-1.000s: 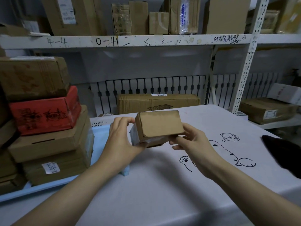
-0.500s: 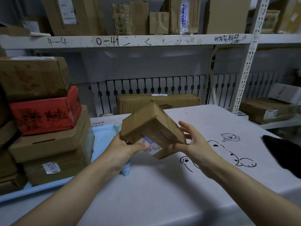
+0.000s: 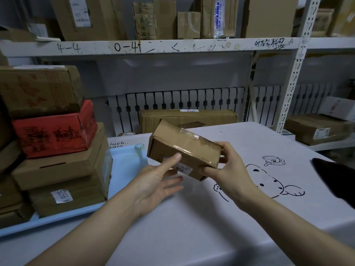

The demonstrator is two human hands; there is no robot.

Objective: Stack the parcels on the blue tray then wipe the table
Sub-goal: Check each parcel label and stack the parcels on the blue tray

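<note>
Hands: right hand [image 3: 225, 167] grips small parcel [image 3: 184, 148]; left hand [image 3: 159, 179] loose, thumb touching it
Parcel: airborne, tilted; blue tray [image 3: 123, 162] at nine o'clock
Risk: one-handed grip could slip, dropping it

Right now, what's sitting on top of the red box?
A brown cardboard box sits on the red box, covering most of its top. Whatever is inside either box is hidden.
</note>
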